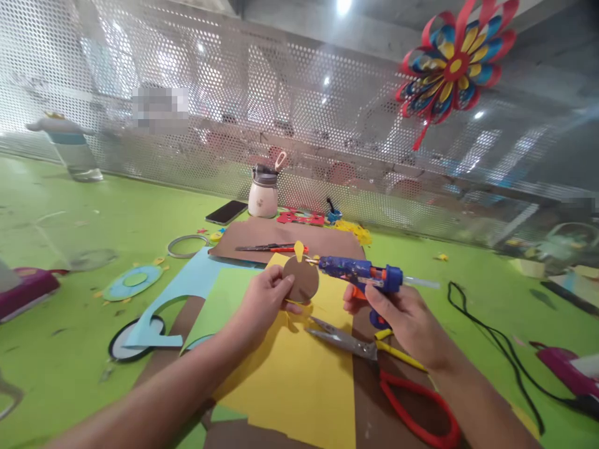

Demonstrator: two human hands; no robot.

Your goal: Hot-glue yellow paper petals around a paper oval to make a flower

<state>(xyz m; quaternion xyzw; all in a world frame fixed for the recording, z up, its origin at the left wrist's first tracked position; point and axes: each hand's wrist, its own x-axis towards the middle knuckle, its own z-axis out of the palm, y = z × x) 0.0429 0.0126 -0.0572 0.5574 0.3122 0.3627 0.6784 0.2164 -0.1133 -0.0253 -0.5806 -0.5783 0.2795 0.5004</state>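
Observation:
Between the thumb and fingers of my left hand is a brown paper disc, with a yellow paper petal standing up at its top edge. My right hand is wrapped round a blue hot glue gun, a clear glue stick showing from its back end. The gun's nozzle points left and meets the disc's upper right edge, or comes very close to it. Beneath both hands lie a yellow paper sheet and large scissors with red and yellow handles, blades apart.
A utility knife lies on brown card. Behind stand a white bottle and a phone. Blue paper, a tape ring and a blue paper ring are left. A black cord runs at right.

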